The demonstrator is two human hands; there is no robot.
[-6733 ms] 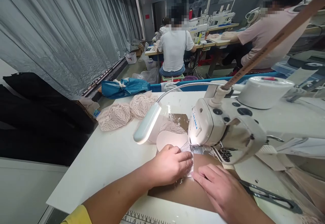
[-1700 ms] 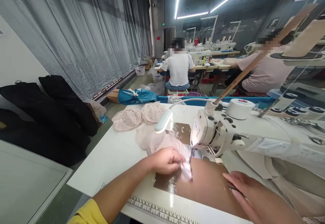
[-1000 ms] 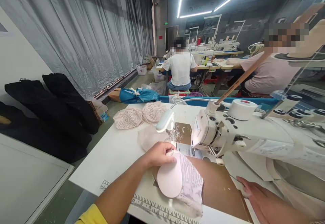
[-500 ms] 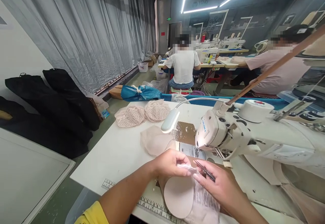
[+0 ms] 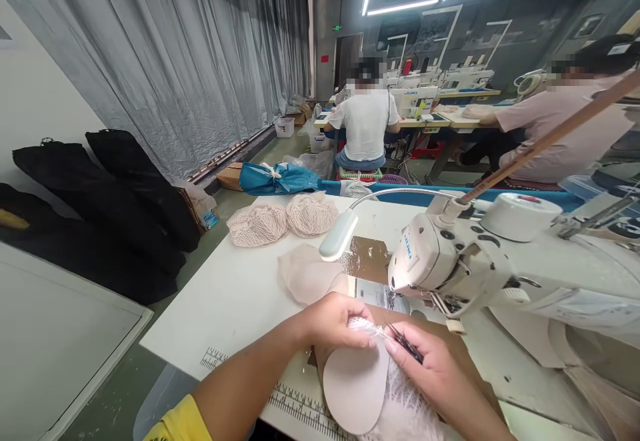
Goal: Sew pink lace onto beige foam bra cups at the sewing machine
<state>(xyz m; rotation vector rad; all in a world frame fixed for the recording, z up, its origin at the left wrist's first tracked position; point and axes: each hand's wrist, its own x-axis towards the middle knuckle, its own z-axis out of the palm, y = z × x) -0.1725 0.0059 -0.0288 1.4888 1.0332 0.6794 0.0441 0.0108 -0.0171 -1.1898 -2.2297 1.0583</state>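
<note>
Pale pink lace fabric (image 5: pixel 404 398) hangs between my two hands in front of the sewing machine (image 5: pixel 440 261). My left hand (image 5: pixel 340 324) pinches the lace at its upper edge, thumb toward me. Thumb and fingertips of my right hand (image 5: pixel 423 354) close on the same edge a little to the right. Dark thread snips (image 5: pixel 406 343) rest in that right hand too, their tips pointing up and left. Below the fingers lies a smooth, rounded beige cup pad (image 5: pixel 355 388), with the lace beside it. Sheer beige fabric (image 5: pixel 307 273) spreads on the table behind my left hand.
Two stacks of lace cups (image 5: pixel 257 223) sit at the table's far edge. A lamp (image 5: pixel 339 236) on a bendy neck hangs left of the machine head. A printed ruler (image 5: pixel 300 408) runs along the near edge. Two people sit at other machines ahead; black covered items (image 5: pixel 130 188) stand at left.
My fingers have shifted slightly on the lace edge, and more of the lace shows between them. The snips have turned a little in my right hand. The camera view has moved slightly.
</note>
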